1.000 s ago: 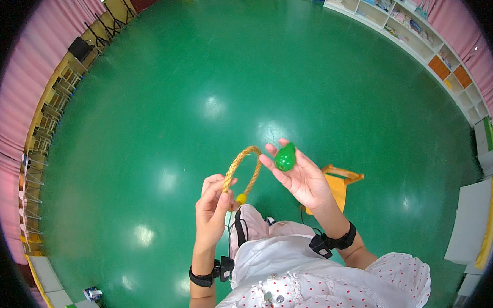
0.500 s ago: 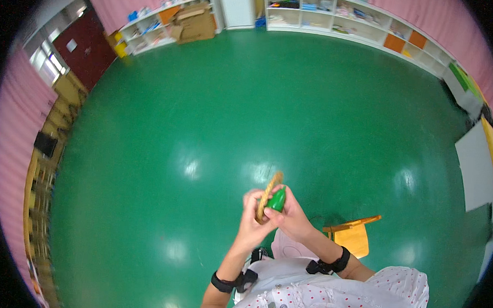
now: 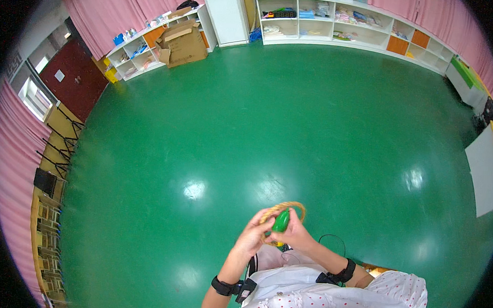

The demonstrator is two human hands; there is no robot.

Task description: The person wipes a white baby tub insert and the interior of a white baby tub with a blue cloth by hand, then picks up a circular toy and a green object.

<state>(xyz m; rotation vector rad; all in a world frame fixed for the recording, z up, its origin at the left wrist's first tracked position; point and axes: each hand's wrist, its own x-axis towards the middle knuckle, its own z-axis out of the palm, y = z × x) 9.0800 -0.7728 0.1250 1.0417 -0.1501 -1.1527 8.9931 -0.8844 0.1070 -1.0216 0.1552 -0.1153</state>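
Both my hands are together in front of my waist. My left hand is closed around the left side of a tan braided rope ring, its thumb against a glossy green teardrop-shaped object. My right hand pinches the green object from the right. The ring arches over and behind the object, its lower part mostly hidden by my fingers. A bit of yellow shows just below the hands; what it belongs to I cannot make out.
Green floor spreads out ahead. White shelves and an open cardboard box stand along the far wall. Black stands line the left side. A wooden chair is partly hidden by my right arm; a thin cable loops nearby.
The rope ring has turned from nearly edge-on to showing its round loop. My hands sit lower in the picture, and the view has tipped up, with the chair now mostly covered.
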